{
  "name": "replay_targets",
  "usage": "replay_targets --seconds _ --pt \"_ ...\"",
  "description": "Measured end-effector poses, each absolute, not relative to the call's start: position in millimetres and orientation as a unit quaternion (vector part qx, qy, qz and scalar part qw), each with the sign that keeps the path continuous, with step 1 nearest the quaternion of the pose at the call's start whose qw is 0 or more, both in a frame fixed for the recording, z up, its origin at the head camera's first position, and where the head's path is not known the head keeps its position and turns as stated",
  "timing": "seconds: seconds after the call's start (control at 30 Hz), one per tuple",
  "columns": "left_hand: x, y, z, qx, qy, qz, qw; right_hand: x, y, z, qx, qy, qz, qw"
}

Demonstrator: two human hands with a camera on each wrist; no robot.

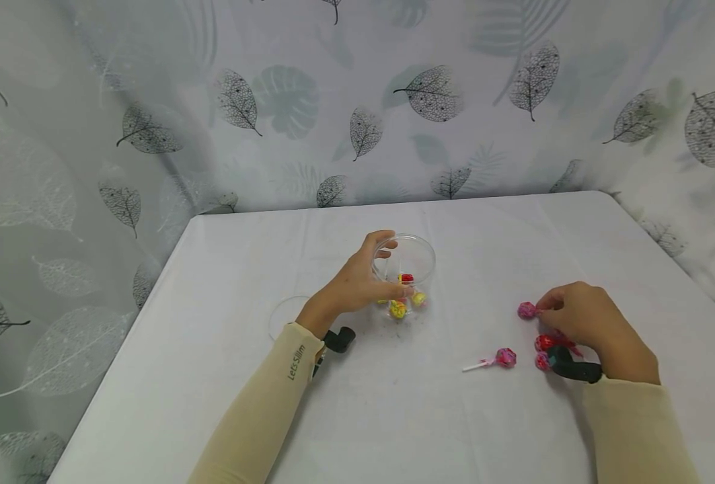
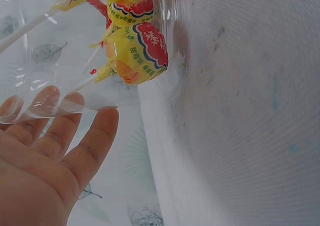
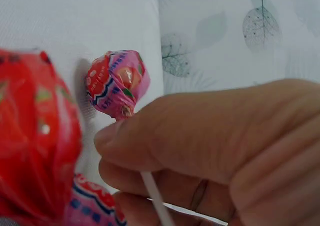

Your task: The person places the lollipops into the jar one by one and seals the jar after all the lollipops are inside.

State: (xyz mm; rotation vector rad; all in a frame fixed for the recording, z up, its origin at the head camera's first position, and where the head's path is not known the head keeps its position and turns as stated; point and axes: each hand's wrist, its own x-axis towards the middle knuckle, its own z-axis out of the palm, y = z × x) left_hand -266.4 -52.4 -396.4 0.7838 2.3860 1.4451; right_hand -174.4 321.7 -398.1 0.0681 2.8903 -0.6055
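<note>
My left hand (image 1: pixel 357 279) grips the side of a clear plastic jar (image 1: pixel 420 259) near the middle of the table, thumb and fingers around its wall. Inside the jar are several lollipops, mostly in yellow wrappers, such as the yellow lollipop (image 2: pixel 137 55) low in the left wrist view. On the right, my right hand (image 1: pixel 587 319) pinches a pink lollipop (image 3: pixel 120 80) by its stick just below the wrapped head. Beside that hand lie a red lollipop (image 1: pixel 543 343) and another pink one, partly hidden by the hand and the wrist camera.
A pink-wrapped lollipop (image 1: pixel 505 357) with a white stick lies between the two arms. A clear round lid (image 1: pixel 278 306) rests on the white table (image 1: pixel 393 417), left of the jar and partly behind my left wrist. Leaf-patterned curtains (image 1: pixel 309 134) surround the table's back and sides.
</note>
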Motion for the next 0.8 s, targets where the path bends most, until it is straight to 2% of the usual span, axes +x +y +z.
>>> replay_targets --seconds 0.2,0.63,0.8 --pt "-267.3 -52.9 -397.0 0.271 0.814 0.498 0.123 -173.2 320.2 -394.8 0.032 0.967 -0.235 0.088" --pt "-267.4 -52.3 -396.0 0.267 0.815 0.498 0.126 -166.8 310.5 -379.7 0.050 0.943 -0.330 0.013" --pt "-266.4 -52.4 -395.6 0.263 0.816 0.500 0.126 -167.4 309.2 -371.5 0.074 0.923 -0.378 0.001"
